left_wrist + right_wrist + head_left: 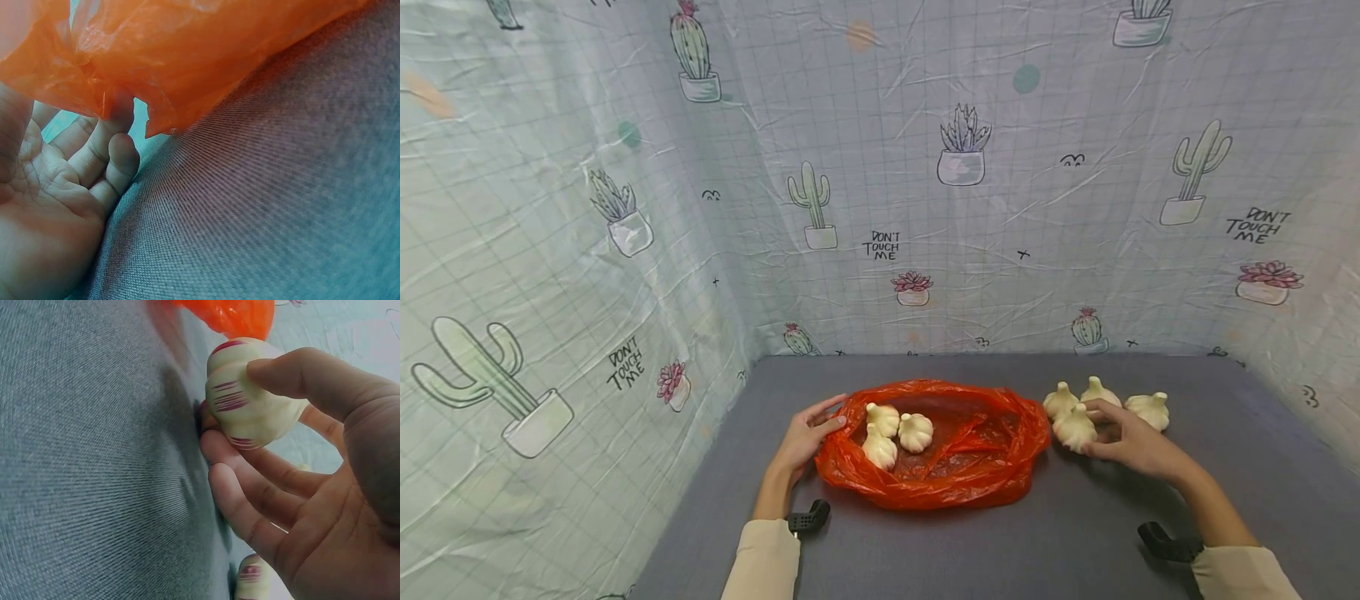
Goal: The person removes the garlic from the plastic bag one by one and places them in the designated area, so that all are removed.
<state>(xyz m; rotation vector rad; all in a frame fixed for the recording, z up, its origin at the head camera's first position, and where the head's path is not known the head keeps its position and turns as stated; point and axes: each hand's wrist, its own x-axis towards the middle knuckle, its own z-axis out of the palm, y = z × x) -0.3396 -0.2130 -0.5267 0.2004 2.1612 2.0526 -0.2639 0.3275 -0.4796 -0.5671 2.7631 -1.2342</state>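
An orange-red plastic bag (925, 496) lies with its mouth spread wide, and three garlic bulbs (916, 432) sit inside at its left end. My left hand (803, 437) holds the bag's left edge; in the left wrist view some fingertips are hidden behind the plastic (156, 56). To the right of the bag, my right hand (1131, 437) pinches a garlic bulb (1075, 430) between thumb and fingers. The right wrist view shows this bulb (244, 403), with purple streaks, close above the grey cloth.
Around the right hand stand three more bulbs: one on the left (1058, 401), one behind (1101, 390) and one on the right (1150, 410). The grey table surface (917, 558) meets a cactus-printed curtain (865, 317) at the back and sides.
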